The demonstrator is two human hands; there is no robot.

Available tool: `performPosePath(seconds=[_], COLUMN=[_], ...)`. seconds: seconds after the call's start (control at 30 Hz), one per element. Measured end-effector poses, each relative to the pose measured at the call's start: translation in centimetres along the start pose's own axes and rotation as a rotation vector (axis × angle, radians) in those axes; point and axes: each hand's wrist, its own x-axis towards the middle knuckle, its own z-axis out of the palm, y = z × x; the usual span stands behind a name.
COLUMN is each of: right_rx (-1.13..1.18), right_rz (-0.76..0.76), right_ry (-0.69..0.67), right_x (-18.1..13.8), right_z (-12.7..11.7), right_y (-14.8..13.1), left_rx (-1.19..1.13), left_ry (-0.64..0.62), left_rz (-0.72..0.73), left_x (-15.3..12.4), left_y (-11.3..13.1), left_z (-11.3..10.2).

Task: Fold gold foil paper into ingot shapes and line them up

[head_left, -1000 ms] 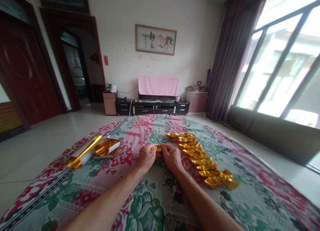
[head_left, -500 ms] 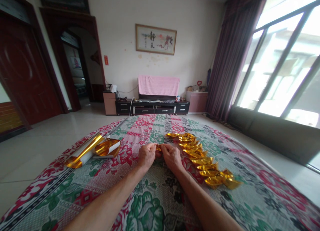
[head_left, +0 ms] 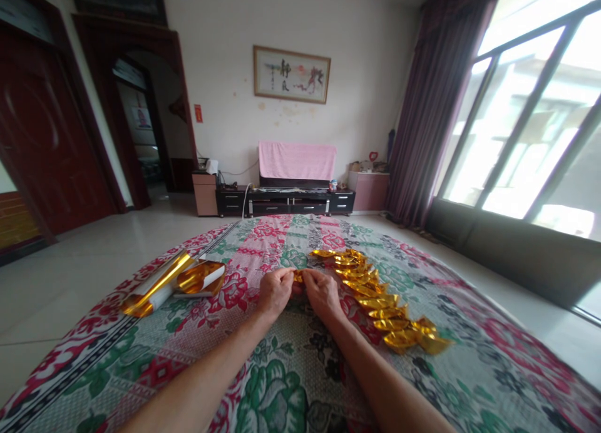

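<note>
Between my two hands is a small piece of gold foil paper (head_left: 298, 276), mostly hidden by my fingers. My left hand (head_left: 276, 290) pinches its left end, and my right hand (head_left: 322, 291) pinches the right end. Just right of my right hand, several folded gold paper ingots (head_left: 369, 288) lie in a slanting row, some overlapping. Off to the left are curled sheets of gold foil paper (head_left: 162, 284), white on parts of the surface. A smaller curled gold sheet (head_left: 200, 276) rests beside them.
A flowered cloth (head_left: 272, 389) in red, green and grey covers the surface under my hands. Beyond it stands a low black TV cabinet (head_left: 293, 206) with a pink cloth (head_left: 297, 160) draped over a screen. A purple curtain (head_left: 422, 107) hangs by the window at right.
The view has shifted very slightly. Both hands keep the same pinch on the gold foil paper, and the ingots and sheets lie where they were.
</note>
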Motion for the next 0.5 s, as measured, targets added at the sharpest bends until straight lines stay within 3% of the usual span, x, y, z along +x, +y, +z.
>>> performPosePath(seconds=[0.23,0.4,0.5], right_rx=[0.04,-0.074,-0.077], right_rz=[-0.029,-0.103,-0.054], right_ry=[-0.003,0.027,0.037], right_x=[-0.2,-0.4,-0.2], right_z=[-0.1,0.4,0.5], right_y=[-0.3,-0.3,-0.1], left_rx=[-0.047,-0.058,-0.096], left_ry=[0.022,0.076,0.071], left_rz=[0.026,0.071,0.115], left_x=[-0.1,-0.2,-0.3], left_y=[0.6,0.9,1.1], left_z=[-0.7,-1.3,-1.3])
